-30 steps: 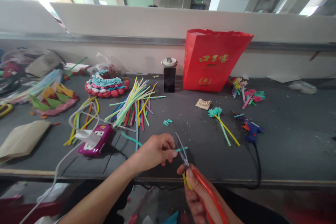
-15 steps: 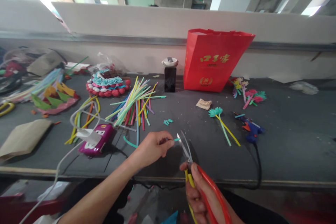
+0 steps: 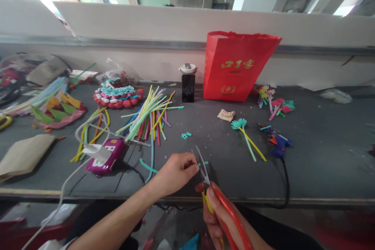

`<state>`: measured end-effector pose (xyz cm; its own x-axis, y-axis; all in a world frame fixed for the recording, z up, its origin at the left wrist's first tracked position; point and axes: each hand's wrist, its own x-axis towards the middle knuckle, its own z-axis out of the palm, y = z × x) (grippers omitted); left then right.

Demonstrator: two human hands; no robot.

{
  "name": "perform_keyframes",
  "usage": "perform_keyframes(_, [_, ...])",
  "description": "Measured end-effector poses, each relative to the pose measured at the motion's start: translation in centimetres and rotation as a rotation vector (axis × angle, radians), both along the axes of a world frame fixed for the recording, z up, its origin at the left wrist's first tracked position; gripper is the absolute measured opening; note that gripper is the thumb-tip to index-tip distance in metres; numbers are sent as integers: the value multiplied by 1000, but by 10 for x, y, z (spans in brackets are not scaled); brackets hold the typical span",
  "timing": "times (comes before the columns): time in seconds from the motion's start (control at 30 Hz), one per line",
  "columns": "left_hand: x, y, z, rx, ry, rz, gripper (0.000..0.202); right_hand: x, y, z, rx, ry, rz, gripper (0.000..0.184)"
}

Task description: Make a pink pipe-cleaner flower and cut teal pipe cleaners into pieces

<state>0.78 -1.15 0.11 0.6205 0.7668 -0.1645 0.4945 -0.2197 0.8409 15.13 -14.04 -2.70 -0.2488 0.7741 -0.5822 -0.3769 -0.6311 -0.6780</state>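
The left hand (image 3: pixel 181 172) pinches a turquoise strip (image 3: pixel 199 164) between thumb and forefinger, out near the front edge of the dark surface (image 3: pixel 322 144). The right hand (image 3: pixel 215 211) is wrapped round the red and yellow handles of the scissors (image 3: pixel 206 175), whose blades are slightly parted beside the left fingertips; a bit of turquoise shows beyond them, though whether it is joined to the strip I cannot tell. To snip well, the pinch should be firm and close to the blades for support, yet with the thumb tip drawn back a little, since it sits very near the metal. Setting the strip deeper towards the pivot and square across the blades should give a cleaner cut than working at the tips. The small turquoise pieces (image 3: pixel 186 135) lying farther back could serve as a length guide. Staying over the surface would help keep light offcuts from dropping past its edge. Holding the scissors short of the pile of coloured strips (image 3: pixel 150 113) and the teal flower (image 3: pixel 239 124) avoids nicking either.
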Motion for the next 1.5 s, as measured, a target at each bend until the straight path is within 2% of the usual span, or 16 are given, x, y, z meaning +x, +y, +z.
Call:
perform_keyframes(0.17, [0,-1,-5,2,-2,-10,17,-2,-1,-2,-34,-11,-28,66])
perform_keyframes(0.3, [2,-1,-9,1,-12,-15,17,1,-1,-13,-120,65,-74,67])
perform_keyframes(0.43, [-3,4,-2,-27,31,-46,20,10,0,-28,-229,253,-89,66])
perform_keyframes(0.53, [-9,10,4,-10,68,-69,22,14,0,-34,-211,301,-110,62])
perform_keyframes(0.63, [-14,15,4,-7,39,-56,24,12,0,-31,-178,266,-136,58])
perform_keyframes(0.77, [-11,15,-1,28,-40,29,28,6,1,-21,-121,198,-97,60])
perform_keyframes(0.93, [-3,10,6,109,-35,106,22,1,1,-8,-36,68,-41,65])
perform_keyframes(1.03, [-1,7,8,74,0,87,19,-1,1,-3,-13,10,-17,65])
perform_keyframes(1.23, [-4,3,0,60,50,-2,19,-2,1,-1,-11,-12,2,64])
perform_keyframes(1.37, [-5,-1,4,133,140,-85,22,-1,3,-2,-55,-30,42,70])
perform_keyframes(1.5, [-4,-5,7,207,230,-82,22,-3,4,-1,-91,-84,42,75])
